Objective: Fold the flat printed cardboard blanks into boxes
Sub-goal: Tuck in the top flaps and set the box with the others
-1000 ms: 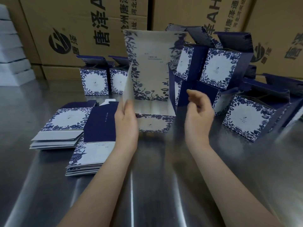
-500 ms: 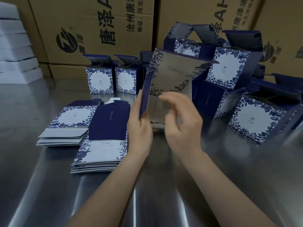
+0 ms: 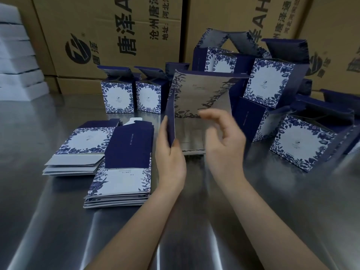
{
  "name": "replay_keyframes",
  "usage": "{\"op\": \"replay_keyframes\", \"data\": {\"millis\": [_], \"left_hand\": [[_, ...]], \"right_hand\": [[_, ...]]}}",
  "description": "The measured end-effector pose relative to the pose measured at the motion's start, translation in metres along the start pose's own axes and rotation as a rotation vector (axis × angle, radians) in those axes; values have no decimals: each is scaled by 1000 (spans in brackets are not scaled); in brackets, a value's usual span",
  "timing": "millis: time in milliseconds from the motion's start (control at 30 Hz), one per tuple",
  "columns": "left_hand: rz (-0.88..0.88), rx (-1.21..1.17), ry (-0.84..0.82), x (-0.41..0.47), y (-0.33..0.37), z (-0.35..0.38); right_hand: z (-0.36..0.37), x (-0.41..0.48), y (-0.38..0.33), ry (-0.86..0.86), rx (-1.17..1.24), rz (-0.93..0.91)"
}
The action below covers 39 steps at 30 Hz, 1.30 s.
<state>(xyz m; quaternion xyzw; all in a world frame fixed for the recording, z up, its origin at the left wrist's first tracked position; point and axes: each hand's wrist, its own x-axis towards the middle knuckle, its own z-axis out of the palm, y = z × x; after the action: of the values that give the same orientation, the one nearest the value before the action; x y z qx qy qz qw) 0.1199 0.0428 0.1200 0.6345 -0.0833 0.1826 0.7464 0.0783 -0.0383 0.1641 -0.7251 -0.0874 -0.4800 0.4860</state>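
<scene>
The left hand [image 3: 169,158] has the cardboard blank [image 3: 198,94] by its dark blue left edge, thumb on the near side and fingers tucked behind, so that grip is holding the blank. The blank stands upright in the middle of the steel table [image 3: 58,221], partly opened. The blue side panel is turned toward the camera, a flower-printed panel faces forward, and a plain grey flap leans in on the right. Its lower edge is down at the table surface.

The right hand [image 3: 226,145] hovers just in front of the blank's lower right part. Its grip is wide, with the fingers loosely bent and nothing in it. It's blurry, so I can't tell if the fingertips touch the card.

Left of the hands there are two stacks of flat blanks. One [image 3: 78,152] shows a white face with blue flowers. The nearer stack [image 3: 120,182] sits just beside the left wrist, with a dark blue panel on top.

Behind those, two folded boxes [image 3: 118,98] stand side by side with their top flaps up. On the right is a messy pile of finished boxes [image 3: 268,82], some tipped over and some stacked on each other. Big brown cartons [image 3: 116,36] with black print line the back, and a white stack [image 3: 15,55] sits at far left.
</scene>
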Motion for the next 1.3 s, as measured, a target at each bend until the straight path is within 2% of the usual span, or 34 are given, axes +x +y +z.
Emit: {"op": "replay_keyframes", "data": {"millis": [167, 267, 333, 433, 600, 800, 933, 1033, 1167, 1300], "left_hand": [[28, -32, 0, -4, -1, 1], [27, -46, 13, -7, 0, 2], [12, -43, 37, -9, -2, 2], [-4, -12, 94, -9, -3, 1], [5, -40, 106, -9, -2, 2], [11, -37, 102, -10, -2, 2], [3, -32, 114, -9, -2, 2], [-12, -36, 113, -10, -2, 2], [-23, -38, 96, -10, -2, 1], [-36, -48, 93, -10, -1, 3]], "right_hand": [[20, 6, -1, -427, -461, 184], [30, 23, 4, -676, -611, 399], [39, 37, 12, -833, -727, 474], [52, 48, 27, -1100, -921, 390], [59, 50, 43, -1312, -912, 319], [60, 53, 42, -1371, -915, 337], [59, 47, 48, -1157, -1037, 241], [58, 42, 48, -1044, -999, 294], [57, 43, 43, -1259, -924, 295], [55, 44, 39, -1341, -897, 340]]}}
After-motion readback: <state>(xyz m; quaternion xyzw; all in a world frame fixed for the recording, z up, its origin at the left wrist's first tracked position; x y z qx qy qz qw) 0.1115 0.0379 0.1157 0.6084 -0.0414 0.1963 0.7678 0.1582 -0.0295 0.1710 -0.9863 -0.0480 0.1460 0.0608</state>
